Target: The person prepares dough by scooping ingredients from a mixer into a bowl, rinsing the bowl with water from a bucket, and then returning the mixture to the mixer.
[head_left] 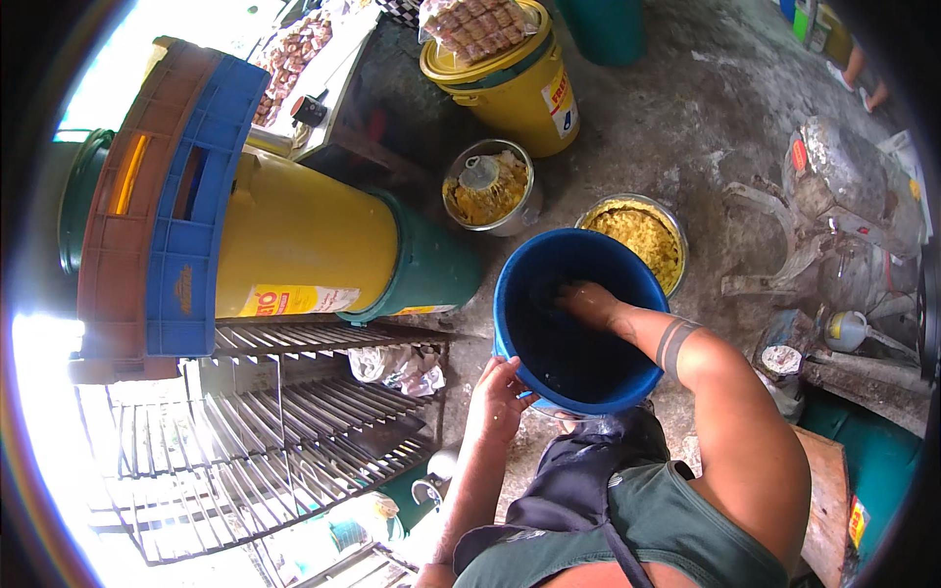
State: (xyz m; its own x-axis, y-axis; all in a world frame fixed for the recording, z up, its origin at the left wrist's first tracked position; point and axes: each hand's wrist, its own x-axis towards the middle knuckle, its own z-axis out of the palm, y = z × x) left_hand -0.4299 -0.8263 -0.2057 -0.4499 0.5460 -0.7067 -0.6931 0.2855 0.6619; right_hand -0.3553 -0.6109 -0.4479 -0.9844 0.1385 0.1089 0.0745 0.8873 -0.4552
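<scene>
A deep blue bucket [518,361] stands tilted in front of me, its dark inside facing up. My left hand [498,390] grips the bucket's near left side, fingers closed at the rim. Down inside the bucket is my right hand [588,304]; its fingertips fade into the shadow, so I cannot tell whether it holds anything. Just beyond the bucket a metal bowl [679,227] holds a yellow, crumbly mass [637,235]. To its left sits a metal pot [524,218] of similar yellow-brown stuff with a metal lid or bowl [479,172] lying in it.
Stacked blue [186,245] and brown crates [123,255] stand left, by a large yellow tub [304,235]. Below them is a slatted metal rack [294,421]. A lidded yellow bucket [534,108] carries a bagged pack [478,27]. Grimy machinery [833,186] lies right; another person's legs [856,73] show far right.
</scene>
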